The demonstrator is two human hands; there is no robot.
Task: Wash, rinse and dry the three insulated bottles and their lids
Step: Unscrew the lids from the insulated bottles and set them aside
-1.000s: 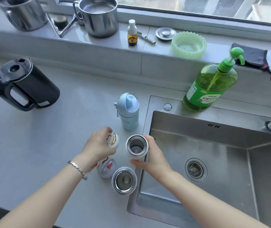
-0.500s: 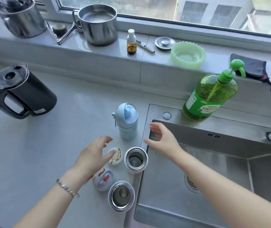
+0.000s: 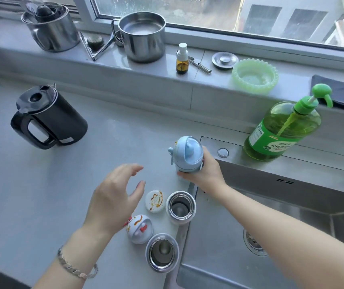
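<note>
A light blue insulated bottle [image 3: 186,155] with its domed lid on stands on the counter by the sink's left rim; my right hand [image 3: 204,174] grips its body from the right. Two open steel bottles stand nearer me: one [image 3: 180,207] beside the sink edge, another [image 3: 162,252] at the front. A white round lid [image 3: 155,201] smeared with brown sauce lies flat left of the first. A white domed lid [image 3: 139,228] with red details lies by my left wrist. My left hand [image 3: 115,197] hovers open above the counter, holding nothing.
A steel sink [image 3: 271,205] fills the right side, with a drain [image 3: 254,243] in it. A green pump bottle of dish soap [image 3: 283,130] stands behind it. A black kettle [image 3: 48,117] sits at the left. Steel pots [image 3: 144,36], a small spray bottle [image 3: 182,59] and a green dish [image 3: 254,76] line the sill.
My right hand let go of the open steel bottle, reached back and took hold of the blue bottle. My left hand set the sauce-stained lid down and lifted off it.
</note>
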